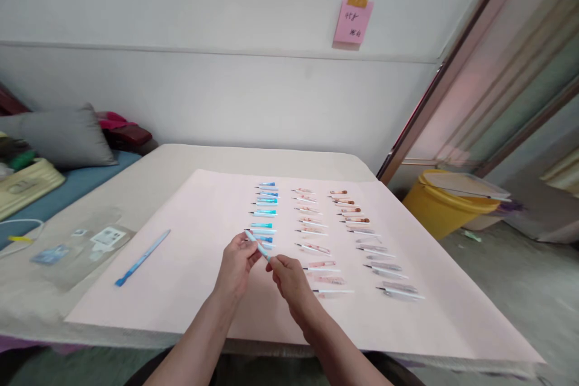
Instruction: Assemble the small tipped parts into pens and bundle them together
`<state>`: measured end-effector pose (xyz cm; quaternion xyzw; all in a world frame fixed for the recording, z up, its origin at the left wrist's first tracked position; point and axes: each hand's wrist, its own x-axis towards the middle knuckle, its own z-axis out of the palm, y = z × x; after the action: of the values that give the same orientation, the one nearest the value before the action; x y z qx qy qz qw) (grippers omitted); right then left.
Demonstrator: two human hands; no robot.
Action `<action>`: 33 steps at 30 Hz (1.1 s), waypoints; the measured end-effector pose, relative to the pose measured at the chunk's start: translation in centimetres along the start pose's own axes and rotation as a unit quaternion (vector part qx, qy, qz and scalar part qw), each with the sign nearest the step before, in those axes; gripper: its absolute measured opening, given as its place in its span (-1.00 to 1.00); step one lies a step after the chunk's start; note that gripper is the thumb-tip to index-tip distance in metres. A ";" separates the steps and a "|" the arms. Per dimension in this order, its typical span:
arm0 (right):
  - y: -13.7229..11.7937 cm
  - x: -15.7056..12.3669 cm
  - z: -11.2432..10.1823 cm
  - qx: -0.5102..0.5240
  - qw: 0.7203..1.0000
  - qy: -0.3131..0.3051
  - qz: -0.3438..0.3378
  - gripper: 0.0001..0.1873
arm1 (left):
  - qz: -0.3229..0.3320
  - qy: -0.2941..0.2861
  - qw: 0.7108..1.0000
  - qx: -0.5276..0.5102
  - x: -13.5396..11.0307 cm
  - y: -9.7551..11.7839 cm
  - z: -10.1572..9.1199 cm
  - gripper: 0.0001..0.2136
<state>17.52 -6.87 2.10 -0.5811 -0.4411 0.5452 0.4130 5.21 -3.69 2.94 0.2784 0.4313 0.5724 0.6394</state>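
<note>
A light-blue pen point(257, 245) is held at a slant over the table by both hands. My left hand point(239, 259) is closed around its upper part, with the tip end pointing up and left. My right hand point(284, 272) pinches the lower end. Just behind the hands runs a column of blue pen parts point(263, 213), slim refills lying beside the barrels. Farther right are a column of pink-patterned pen parts point(312, 230) and one with brown-topped and greyish barrels point(355, 211). A single blue pen point(142, 258) lies apart on the left.
Pale pink paper point(190, 289) covers much of the table. Clear plastic bags point(90, 247) lie at the left edge, near a grey cushion point(63, 136). A yellow bin point(434, 205) stands on the floor to the right. A pink note point(353, 21) is taped to the wall.
</note>
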 end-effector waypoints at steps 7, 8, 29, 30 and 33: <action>-0.3 -0.2 0.1 0.014 1.000 -0.007 -0.005 -0.74 | 0.002 0.007 0.999 0.035 -0.5 0.1 0.4 -0.75; -0.4 -0.4 0.2 0.029 0.999 -0.014 0.006 -0.75 | 0.004 0.013 0.999 0.033 -0.5 0.1 0.3 -0.74; -0.9 -0.9 0.2 0.348 0.897 -0.196 0.190 -0.78 | 0.011 -0.002 1.000 -0.021 -1.0 1.3 0.1 -0.61; -0.9 -0.8 0.1 0.363 0.887 -0.205 0.200 -0.78 | 0.010 -0.002 1.000 -0.021 -0.9 1.4 0.2 -0.60; -0.9 -0.7 0.1 0.383 0.874 -0.214 0.208 -0.77 | 0.004 -0.002 1.000 -0.020 -0.9 1.4 0.3 -0.59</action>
<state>17.36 -7.30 3.14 -0.3253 -0.1443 0.8556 0.3758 4.76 -4.31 4.48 0.2686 0.4169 0.5833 0.6433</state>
